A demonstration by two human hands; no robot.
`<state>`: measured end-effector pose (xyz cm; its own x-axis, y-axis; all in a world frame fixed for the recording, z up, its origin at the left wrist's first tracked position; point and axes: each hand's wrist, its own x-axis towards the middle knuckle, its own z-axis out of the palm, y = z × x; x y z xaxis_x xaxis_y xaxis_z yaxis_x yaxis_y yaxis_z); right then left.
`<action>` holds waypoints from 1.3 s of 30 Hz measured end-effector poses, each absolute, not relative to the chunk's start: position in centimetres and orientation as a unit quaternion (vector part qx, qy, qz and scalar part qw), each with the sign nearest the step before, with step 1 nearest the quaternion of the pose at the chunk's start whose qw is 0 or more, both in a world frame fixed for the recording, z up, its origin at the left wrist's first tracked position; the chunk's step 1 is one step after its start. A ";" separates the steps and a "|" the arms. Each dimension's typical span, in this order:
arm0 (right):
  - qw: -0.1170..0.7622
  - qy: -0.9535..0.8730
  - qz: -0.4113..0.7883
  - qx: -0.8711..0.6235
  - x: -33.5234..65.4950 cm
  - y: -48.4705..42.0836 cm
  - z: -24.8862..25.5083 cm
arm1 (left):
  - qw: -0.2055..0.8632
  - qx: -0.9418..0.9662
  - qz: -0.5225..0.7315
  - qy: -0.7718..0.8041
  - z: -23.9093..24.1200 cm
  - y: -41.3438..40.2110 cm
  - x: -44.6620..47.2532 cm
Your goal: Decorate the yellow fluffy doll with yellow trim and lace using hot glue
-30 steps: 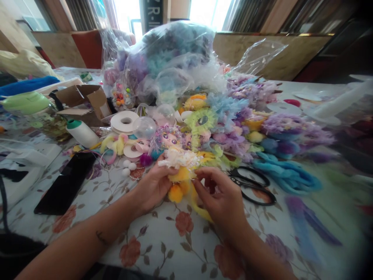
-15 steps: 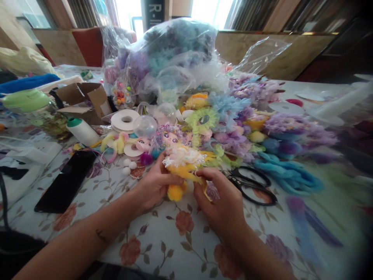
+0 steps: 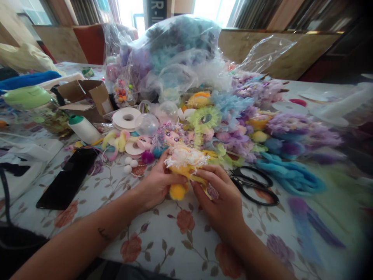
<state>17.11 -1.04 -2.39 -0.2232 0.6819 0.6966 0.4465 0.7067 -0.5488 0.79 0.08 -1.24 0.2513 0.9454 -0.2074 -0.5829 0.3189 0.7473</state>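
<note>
Between my hands is a small fluffy craft piece point(image 3: 186, 157), with whitish-pink frill on top, yellow material below and a yellow pompom point(image 3: 178, 191) hanging from it. My left hand point(image 3: 159, 181) grips its left side, thumb pressed across the yellow part. With thumb and fingers closed, my right hand point(image 3: 218, 190) pinches the yellow material at the right. Just behind the piece lies a doll head point(image 3: 171, 137) with big purple eyes and lilac hair. Black-handled scissors point(image 3: 256, 186) lie right of my right hand; their blades are mostly hidden.
A black phone point(image 3: 67, 179) and a white thread cone point(image 3: 84, 129) lie to the left, near a ribbon roll point(image 3: 126, 118) and an open cardboard box point(image 3: 84, 97). Behind stands a large clear bag point(image 3: 180, 46) of fluffy material. Blue fibre point(image 3: 291, 175) lies at right.
My right hand's fingers have moved in closer to the yellow material and now cover more of it. My left hand keeps its grip. The whole view has shifted slightly.
</note>
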 end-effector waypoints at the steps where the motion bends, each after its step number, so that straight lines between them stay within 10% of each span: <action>1: 0.506 -0.773 0.120 -0.364 17.1 -1.0 -2.4 | 0.740 0.278 0.515 0.331 -1.2 0.1 0.8; 39: 0.505 -0.792 0.075 -0.334 17.3 -1.1 -2.7 | 0.750 0.257 0.510 0.335 -0.7 -0.1 0.7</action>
<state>17.30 -1.08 -2.66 -0.2660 0.6055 0.7501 0.4536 0.7652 -0.4568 0.69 -0.05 -0.65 0.2567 0.9364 -0.2395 -0.5917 0.3481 0.7271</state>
